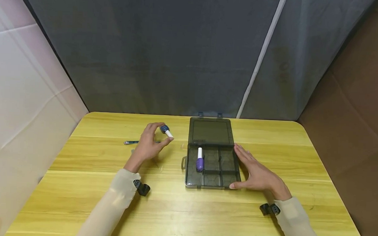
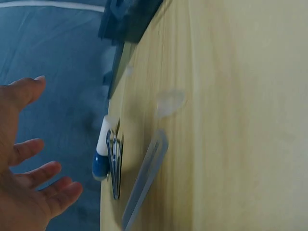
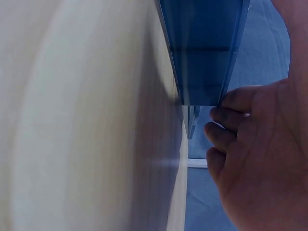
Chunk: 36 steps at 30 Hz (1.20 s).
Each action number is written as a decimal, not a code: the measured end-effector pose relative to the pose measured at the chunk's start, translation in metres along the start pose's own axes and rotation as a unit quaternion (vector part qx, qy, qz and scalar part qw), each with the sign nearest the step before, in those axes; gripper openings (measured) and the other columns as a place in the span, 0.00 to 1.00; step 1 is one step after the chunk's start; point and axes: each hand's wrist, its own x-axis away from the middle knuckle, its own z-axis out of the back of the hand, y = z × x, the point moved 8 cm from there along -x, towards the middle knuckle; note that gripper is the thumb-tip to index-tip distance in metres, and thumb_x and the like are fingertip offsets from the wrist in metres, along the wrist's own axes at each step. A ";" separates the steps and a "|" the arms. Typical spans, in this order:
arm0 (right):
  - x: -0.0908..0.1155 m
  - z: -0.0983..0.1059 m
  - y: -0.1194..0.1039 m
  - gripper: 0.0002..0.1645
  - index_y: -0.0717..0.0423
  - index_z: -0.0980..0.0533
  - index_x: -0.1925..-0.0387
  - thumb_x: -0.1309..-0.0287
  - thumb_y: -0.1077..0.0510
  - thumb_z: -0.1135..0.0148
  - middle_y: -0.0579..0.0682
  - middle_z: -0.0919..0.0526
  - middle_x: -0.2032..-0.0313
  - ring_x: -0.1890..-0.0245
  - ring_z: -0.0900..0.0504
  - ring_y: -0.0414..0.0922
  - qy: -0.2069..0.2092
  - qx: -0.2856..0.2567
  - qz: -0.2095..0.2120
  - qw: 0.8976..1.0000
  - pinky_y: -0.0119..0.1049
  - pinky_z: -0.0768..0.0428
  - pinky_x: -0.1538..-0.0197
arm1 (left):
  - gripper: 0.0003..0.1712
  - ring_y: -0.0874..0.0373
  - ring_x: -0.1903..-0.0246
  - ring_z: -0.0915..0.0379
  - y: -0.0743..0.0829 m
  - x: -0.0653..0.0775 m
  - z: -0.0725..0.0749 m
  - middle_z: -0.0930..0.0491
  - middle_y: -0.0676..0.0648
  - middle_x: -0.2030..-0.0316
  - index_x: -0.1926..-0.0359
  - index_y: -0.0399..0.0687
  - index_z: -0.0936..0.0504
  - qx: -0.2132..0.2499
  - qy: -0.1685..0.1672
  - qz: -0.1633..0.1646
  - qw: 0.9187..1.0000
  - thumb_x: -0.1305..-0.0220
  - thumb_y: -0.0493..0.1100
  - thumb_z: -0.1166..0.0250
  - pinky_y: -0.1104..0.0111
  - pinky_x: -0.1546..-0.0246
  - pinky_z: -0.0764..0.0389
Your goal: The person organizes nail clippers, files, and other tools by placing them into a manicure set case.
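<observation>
"Nearest item?"
"Right hand point(image 1: 257, 176), lower right of frame: ungripped, extended fingers touching the side of the compartment box point(image 1: 228, 162). Its left compartment contains a purple nail-polish bottle point(image 1: 200, 163)."
"Further back?"
"Left hand point(image 1: 148, 144), left of centre: released, fingers spread about the blue nail-polish bottle point(image 1: 166, 130), which lies on the table point(image 1: 95, 191). Beyond, upper frame: grey curtain point(image 1: 163, 54)."

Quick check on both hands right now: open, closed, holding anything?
Left hand: open, near the blue bottle, not gripping it.
Right hand: open, fingers touching the side of the box, not gripped around it.
</observation>
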 end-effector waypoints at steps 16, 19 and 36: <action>-0.001 -0.001 0.002 0.80 0.49 0.62 0.17 0.56 0.24 0.25 0.48 0.65 0.16 0.18 0.61 0.61 -0.005 -0.020 -0.010 1.000 0.68 0.45 0.24 | 0.59 0.34 0.24 0.48 -0.035 -0.031 -0.014 0.47 0.32 0.23 0.21 0.42 0.45 -0.046 -0.061 0.080 0.994 0.42 0.63 0.25 0.40 0.26 0.39; -0.001 -0.001 0.002 0.80 0.49 0.62 0.17 0.56 0.25 0.25 0.48 0.64 0.16 0.18 0.60 0.61 -0.004 -0.018 -0.009 1.000 0.69 0.44 0.25 | 0.61 0.33 0.25 0.46 -0.037 -0.034 -0.018 0.44 0.30 0.24 0.21 0.38 0.45 -0.055 -0.072 0.083 0.992 0.43 0.62 0.24 0.40 0.27 0.37; -0.002 -0.001 0.001 0.79 0.51 0.62 0.17 0.54 0.26 0.25 0.51 0.64 0.17 0.18 0.59 0.62 -0.002 -0.011 -0.002 1.000 0.70 0.43 0.26 | 0.54 0.34 0.31 0.37 -0.042 -0.038 -0.019 0.32 0.30 0.32 0.27 0.34 0.35 -0.085 -0.055 0.101 0.990 0.46 0.57 0.22 0.42 0.30 0.31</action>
